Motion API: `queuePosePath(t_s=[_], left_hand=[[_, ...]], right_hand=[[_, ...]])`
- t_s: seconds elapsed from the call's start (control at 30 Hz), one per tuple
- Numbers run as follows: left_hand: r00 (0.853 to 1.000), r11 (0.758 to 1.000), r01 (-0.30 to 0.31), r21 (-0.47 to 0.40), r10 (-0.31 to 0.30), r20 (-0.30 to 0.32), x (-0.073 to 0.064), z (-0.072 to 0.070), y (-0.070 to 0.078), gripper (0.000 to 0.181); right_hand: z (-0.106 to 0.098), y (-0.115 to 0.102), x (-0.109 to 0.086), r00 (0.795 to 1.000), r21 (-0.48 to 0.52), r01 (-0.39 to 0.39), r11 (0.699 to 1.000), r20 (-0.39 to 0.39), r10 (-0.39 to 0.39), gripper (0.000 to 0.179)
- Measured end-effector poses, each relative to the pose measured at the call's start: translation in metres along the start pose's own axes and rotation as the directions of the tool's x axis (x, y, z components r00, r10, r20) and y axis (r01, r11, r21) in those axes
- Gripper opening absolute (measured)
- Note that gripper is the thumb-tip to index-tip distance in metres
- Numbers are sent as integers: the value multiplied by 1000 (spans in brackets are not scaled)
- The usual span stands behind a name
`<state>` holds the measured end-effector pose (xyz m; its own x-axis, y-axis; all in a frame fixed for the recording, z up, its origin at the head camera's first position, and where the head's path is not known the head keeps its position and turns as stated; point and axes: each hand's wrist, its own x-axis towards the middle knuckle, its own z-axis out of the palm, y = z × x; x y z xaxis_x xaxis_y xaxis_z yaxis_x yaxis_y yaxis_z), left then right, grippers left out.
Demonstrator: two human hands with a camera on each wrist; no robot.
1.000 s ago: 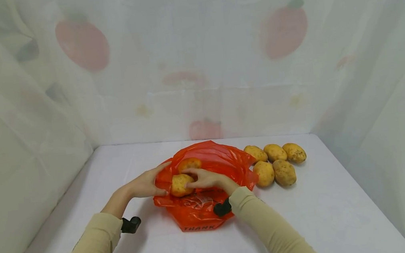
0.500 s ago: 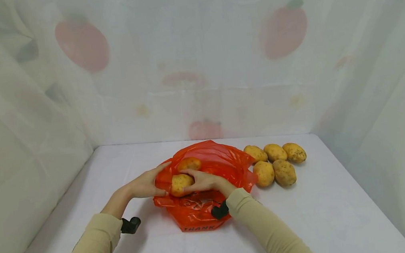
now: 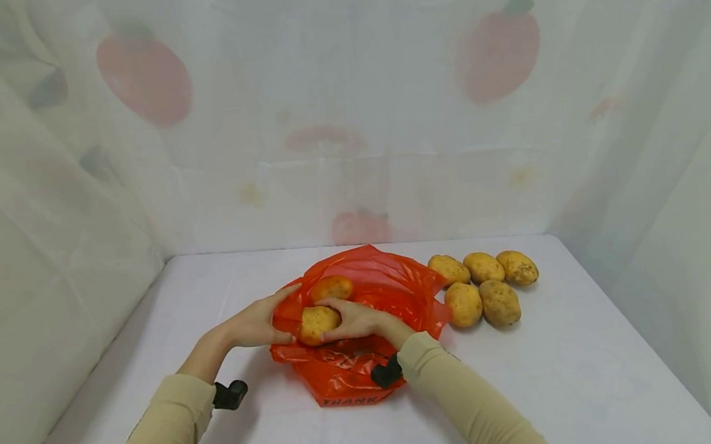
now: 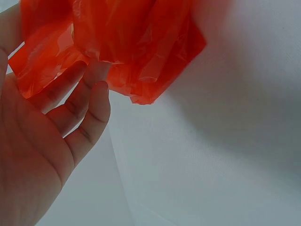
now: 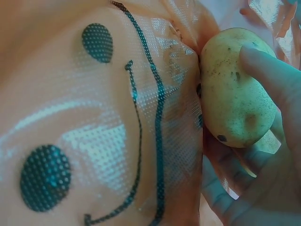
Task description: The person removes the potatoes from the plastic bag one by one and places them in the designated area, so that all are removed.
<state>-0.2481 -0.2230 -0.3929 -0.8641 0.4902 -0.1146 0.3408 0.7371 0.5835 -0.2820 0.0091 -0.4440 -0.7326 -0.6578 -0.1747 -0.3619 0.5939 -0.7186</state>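
A red plastic bag (image 3: 399,285) lies with its mouth spread in the middle of the table. My left hand (image 3: 256,322) holds the bag's left edge; in the left wrist view its fingers (image 4: 91,110) curl loosely against the thin red plastic. Inside the mouth, my right hand (image 3: 359,318) grips a yellow potato (image 3: 318,325) between thumb and fingers. That potato (image 5: 237,89) shows dark specks in the right wrist view, close to the bag's printed side. Behind it, a second potato (image 3: 332,289) sits in the bag. The bag's deeper inside is hidden.
Several loose potatoes (image 3: 483,267) lie in two rows right of the bag, on the white table (image 3: 565,373). A pale printed curtain (image 3: 346,110) stands behind, with fabric at both sides. Black wrist cameras (image 3: 229,395) sit under both wrists.
Over the second, my right hand has shifted slightly, its thumb coming lower along the potato's near side and the forearm moving a little left. My left hand stays at the bag's edge.
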Motion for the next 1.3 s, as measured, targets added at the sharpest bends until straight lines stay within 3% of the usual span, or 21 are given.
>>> queuePosePath(t_s=[0.67,1.03,1.3], left_hand=[[1000,1000,14,-1,-14,7,-2,-3,1,87],[999,999,39,-7,-39,13,-2,-2,2,89],[999,999,33,-10,-33,12,-3,-3,5,88]], right_hand=[[-11,1,-10,1000,36,6,999,16,-6,74],[-28,-1,-22,995,14,87,996,54,-88,71],[-38,-3,-29,992,-7,122,992,40,-122,70]])
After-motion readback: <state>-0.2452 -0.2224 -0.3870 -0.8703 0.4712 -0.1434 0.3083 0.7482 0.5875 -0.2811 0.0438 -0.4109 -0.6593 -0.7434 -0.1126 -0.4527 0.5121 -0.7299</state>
